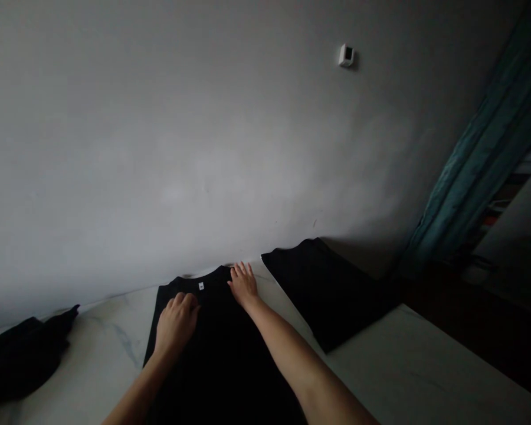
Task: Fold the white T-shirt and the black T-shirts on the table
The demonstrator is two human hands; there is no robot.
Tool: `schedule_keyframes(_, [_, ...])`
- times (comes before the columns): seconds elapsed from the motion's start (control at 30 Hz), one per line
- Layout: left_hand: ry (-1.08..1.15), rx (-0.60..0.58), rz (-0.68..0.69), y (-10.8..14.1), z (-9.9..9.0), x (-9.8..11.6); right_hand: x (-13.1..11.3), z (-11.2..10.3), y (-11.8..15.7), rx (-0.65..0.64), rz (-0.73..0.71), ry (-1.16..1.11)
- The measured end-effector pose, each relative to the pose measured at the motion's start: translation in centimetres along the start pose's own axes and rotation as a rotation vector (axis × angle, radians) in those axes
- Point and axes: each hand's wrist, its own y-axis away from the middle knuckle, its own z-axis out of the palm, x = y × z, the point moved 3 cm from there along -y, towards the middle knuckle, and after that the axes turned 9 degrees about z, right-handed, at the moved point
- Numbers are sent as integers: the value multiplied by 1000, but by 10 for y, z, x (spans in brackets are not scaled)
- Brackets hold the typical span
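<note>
A black shirt (212, 330) with a small white neck label lies spread on the marble-patterned table, its collar end toward the wall. On the left part of its upper body, below the collar, rests my left hand (177, 321), fingers curled in against the cloth; the fingertips are hidden. My right hand (243, 284) lies flat with fingers spread over the shirt's upper right edge, near the shoulder. To the right, another black garment (331, 289), laid flat and folded, sits apart from both hands. A crumpled black cloth (24, 357) is at the far left.
The pale marbled tabletop (442, 366) runs along a grey-white wall (181, 147). A small white device (346, 55) is fixed high on the wall. At the right hangs a teal curtain (464, 159), with dim shelves behind it. The table's right edge drops to a dark floor.
</note>
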Motion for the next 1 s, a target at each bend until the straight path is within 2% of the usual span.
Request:
schedule_keyframes(0.1, [171,15,100,27,4,4,-13,-3,24,1,-64,-77])
schedule_keyframes(0.2, [316,87,219,44,10,11,-17,-2,57,7,-98,-215])
schedule_keyframes(0.3, [384,168,298,50,13,19,-9,2,83,29,-142,-431])
schedule_keyframes(0.4, [424,187,307,49,20,25,0,5,97,-24,-183,-518])
schedule_keyframes(0.5, [460,184,308,49,31,27,0,2,104,-68,-238,-458])
schedule_keyframes(0.67, [566,265,274,52,41,19,-14,-11,115,44,-396,-199])
schedule_keyframes(0.8, [653,276,228,53,35,16,-17,-15,119,75,-429,-68])
schedule_keyframes(1.0, [731,196,171,54,22,20,-22,-14,120,24,-416,75])
